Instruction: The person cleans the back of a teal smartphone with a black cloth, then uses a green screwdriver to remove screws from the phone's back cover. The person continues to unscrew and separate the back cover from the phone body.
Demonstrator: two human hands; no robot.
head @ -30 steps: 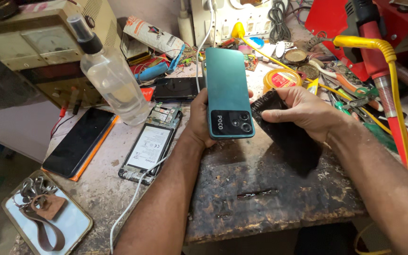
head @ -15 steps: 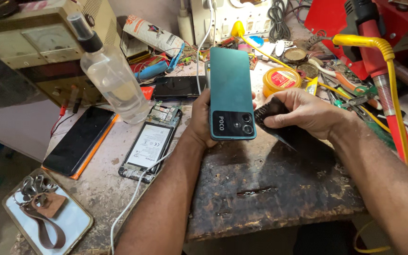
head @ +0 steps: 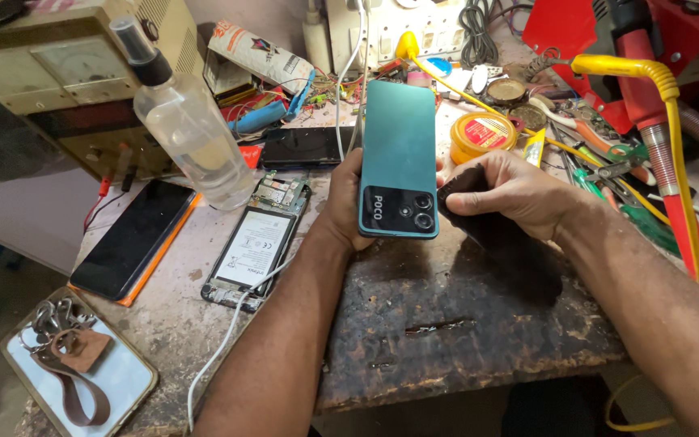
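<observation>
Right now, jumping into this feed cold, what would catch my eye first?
The teal phone, held upright back-out in the left hand at mid-frame, stands out first. Beside it the right hand grips a black cloth against the phone's lower right edge. Left of them, an opened phone with its battery showing lies flat on the bench, and a clear spray bottle stands behind it.

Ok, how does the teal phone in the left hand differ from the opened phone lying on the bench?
The teal phone is closed, its back cover on; the opened phone shows its battery and circuit board. The teal phone is held upright off the bench by the left hand; the opened phone lies flat, untouched, a white cable beside it. Both are similar-sized slabs.
</observation>
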